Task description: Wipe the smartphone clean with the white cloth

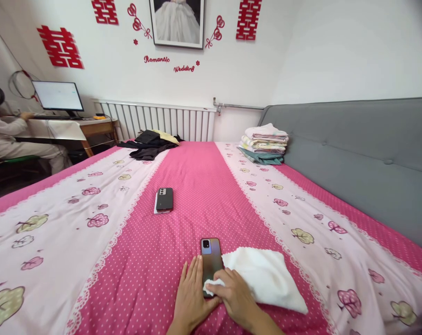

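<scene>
A smartphone (212, 261) lies back side up on the pink bedspread, its camera end pointing away from me. My left hand (192, 293) rests flat along the phone's left edge with the fingers stretched out. A small wad of white tissue or cloth (211, 284) is pinched in my right hand (234, 292), pressed on the lower part of the phone's back. Right beside that hand lies a folded white cloth (267, 277), partly hidden by it.
Farther up the bed, a dark phone (165, 199) lies on a pale flat item (158, 212). Dark clothes (150, 144) are heaped at the far edge. Folded fabrics (265, 142) stand stacked by the grey headboard (350, 153). A person (9, 135) sits at a desk with a monitor (59, 95).
</scene>
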`<state>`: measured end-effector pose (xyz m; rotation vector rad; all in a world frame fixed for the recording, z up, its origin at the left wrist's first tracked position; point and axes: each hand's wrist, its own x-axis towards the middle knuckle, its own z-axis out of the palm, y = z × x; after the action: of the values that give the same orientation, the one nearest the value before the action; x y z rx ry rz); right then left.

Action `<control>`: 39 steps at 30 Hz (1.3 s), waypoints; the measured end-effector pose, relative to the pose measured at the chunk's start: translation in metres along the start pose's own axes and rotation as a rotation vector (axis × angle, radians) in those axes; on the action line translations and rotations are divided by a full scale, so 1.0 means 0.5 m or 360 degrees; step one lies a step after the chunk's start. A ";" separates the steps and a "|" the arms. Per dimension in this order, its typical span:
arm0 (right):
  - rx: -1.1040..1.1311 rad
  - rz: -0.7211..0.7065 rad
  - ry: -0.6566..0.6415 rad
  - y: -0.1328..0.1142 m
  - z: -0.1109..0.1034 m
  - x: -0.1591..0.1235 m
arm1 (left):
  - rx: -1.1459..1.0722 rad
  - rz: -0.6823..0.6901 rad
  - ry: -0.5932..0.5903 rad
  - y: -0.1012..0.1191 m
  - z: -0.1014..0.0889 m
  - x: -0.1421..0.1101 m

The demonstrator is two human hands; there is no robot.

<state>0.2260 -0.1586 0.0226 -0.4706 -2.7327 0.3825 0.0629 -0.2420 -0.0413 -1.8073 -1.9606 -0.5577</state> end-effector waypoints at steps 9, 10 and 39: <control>-0.0050 -0.0009 0.0097 0.023 0.025 0.066 | 0.0056 0.0021 0.0113 0.006 -0.010 0.004; -0.0040 0.0004 0.0089 0.025 0.024 0.077 | 0.0077 0.0031 0.0123 0.006 -0.011 0.004; -0.0229 0.0913 0.0078 0.074 0.028 0.164 | -0.0068 -0.0059 -0.0017 0.010 -0.019 0.010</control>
<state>0.1583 -0.0982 0.0213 -1.2900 -2.5433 0.3028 0.0678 -0.2426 -0.0303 -1.8065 -2.0074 -0.6076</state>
